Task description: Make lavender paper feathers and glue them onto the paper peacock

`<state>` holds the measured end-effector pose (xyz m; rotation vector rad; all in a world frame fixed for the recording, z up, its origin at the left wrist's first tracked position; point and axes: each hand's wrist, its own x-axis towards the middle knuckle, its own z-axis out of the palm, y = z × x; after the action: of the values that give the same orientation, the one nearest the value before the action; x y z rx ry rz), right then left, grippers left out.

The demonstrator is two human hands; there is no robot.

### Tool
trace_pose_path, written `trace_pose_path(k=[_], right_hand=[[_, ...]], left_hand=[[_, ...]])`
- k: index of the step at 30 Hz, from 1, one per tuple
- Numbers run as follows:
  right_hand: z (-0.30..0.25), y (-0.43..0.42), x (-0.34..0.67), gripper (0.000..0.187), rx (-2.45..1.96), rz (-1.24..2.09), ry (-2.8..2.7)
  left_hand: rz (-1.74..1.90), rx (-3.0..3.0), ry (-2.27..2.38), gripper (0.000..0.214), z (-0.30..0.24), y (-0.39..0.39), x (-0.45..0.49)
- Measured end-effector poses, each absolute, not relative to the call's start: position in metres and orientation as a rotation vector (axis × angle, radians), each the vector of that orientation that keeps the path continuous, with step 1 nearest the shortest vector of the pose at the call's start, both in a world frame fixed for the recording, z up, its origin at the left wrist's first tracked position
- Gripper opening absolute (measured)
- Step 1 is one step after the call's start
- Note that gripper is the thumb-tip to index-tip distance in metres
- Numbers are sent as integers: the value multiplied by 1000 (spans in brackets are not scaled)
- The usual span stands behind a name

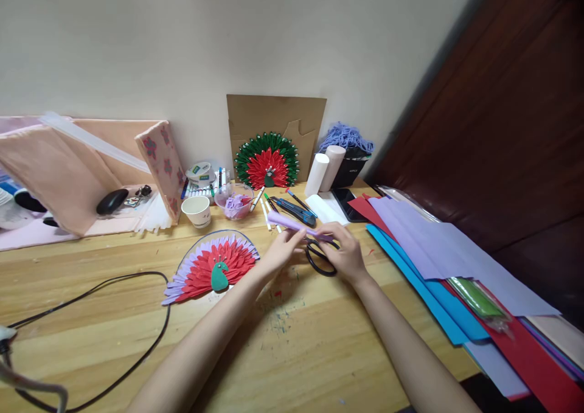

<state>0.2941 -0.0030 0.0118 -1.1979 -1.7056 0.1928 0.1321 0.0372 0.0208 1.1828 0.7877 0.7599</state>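
Two Grips on One Purple Strip

With my left grip (pixel 285 252) I am pinching the folded purple strip (pixel 292 222) between thumb and fingers, and my right grip (pixel 344 252) is pinching it nearer to its other end. The strip is above the tabletop (pixel 319 346), between the standing cardboard (pixel 278 112) and me. I suppose I hold it at two places so that such a soft thing does not bend away. Just below my right grip are the black loops of the scissors (pixel 322 264) (whether they lie or hang from my fingers, I cannot tell).

The red and purple peacock (pixel 219 267) lies near my left forearm, perhaps to be well in sight. The cardboard, which carries a green and red bird (pixel 268 163), seems to lean on the wall for the same reason.

As for containers, the clear bowl (pixel 218 201) has purple pieces (pixel 235 205) in it, and a little red. Beside it the paper cup (pixel 198 219) stands upright. Blue yarn (pixel 347 136) is heaped over the black holder (pixel 354 168), and the clear packet (pixel 477 297) keeps something green inside.
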Motion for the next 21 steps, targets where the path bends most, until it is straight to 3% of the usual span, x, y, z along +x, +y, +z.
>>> trace_pose_path(k=[7, 11, 15, 21], right_hand=[[12, -7, 280, 15, -1252, 414, -1990], [12, -5, 280, 19, -1358, 577, -1752], [8, -4, 279, 26, -1443, 766, -1577], [1, 29, 327, 28, -1798, 336, -1437]], left_hand=[[812, 1293, 1039, 31, 13, 51, 123], [780, 1412, 1070, 22, 11, 55, 120], [791, 1546, 1135, 26, 11, 55, 117], [730, 1671, 1201, 25, 9, 48, 119]])
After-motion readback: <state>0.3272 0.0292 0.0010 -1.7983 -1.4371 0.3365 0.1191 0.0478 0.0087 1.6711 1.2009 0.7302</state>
